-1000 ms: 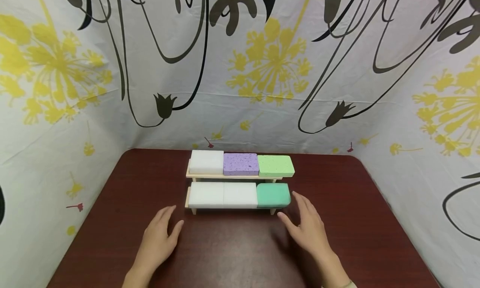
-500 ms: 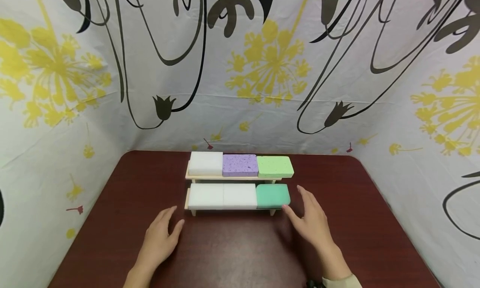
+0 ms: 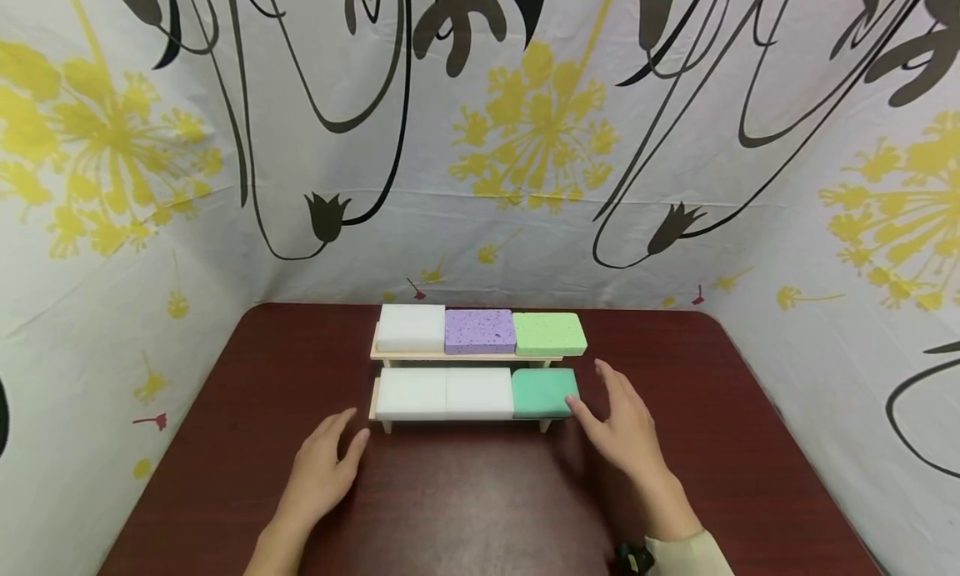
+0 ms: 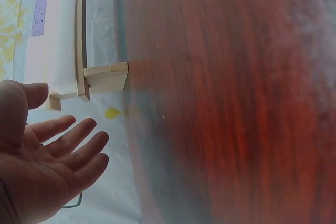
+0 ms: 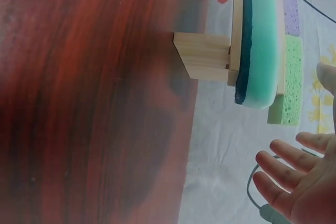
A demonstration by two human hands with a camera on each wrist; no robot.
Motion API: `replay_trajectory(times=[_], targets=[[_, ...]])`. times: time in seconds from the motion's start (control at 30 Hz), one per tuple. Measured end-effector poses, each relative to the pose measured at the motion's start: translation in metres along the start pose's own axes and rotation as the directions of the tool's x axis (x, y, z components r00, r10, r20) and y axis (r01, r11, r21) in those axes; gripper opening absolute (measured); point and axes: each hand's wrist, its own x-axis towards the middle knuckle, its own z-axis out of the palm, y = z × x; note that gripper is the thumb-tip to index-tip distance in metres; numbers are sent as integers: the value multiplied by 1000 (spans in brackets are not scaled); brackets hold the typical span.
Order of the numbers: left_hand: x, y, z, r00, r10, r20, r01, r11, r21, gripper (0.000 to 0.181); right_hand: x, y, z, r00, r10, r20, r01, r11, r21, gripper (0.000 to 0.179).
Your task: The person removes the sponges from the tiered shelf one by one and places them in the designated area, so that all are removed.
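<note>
Two low wooden racks [image 3: 467, 420] stand one behind the other, each bearing a row of sponges. In front lie two white sponges [image 3: 411, 392] and a teal sponge [image 3: 545, 393], whose dark underside layer shows in the right wrist view. Behind sit another white sponge [image 3: 411, 328], a purple sponge [image 3: 480, 331] and a light green sponge [image 3: 550, 333]. My left hand [image 3: 318, 472], fingers spread, is beside the front rack's left end. At the right end is my right hand [image 3: 628, 434], its thumb overlapping the teal sponge's corner in the head view. Both hands hold nothing.
The dark red-brown wooden table [image 3: 457, 501] has rounded far corners. A white cloth [image 3: 525, 251] printed with yellow and grey flowers surrounds it at the back and sides. A dark band or watch [image 3: 634, 558] shows near the right sleeve [image 3: 688, 553].
My right hand has moved a little farther forward and to the right along the rack's end. The left hand has barely moved. The sponges and racks keep their places.
</note>
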Motion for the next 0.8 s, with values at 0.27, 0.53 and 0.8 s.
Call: replay_trajectory(times=[0.27,0.53,0.8], targets=[[1,0,-2,999,-40,33,40,999,-3,51,9,1,-1,999,13,34,-15,999,52,74],[2,0,-3,997,-58,45,58,998,6,52,16,4,-1,999,20,27,-21,999,41,76],[8,2,-6,999,-42,35,42,999,13,50,23,6,0,999,24,22,-25,998,51,76]])
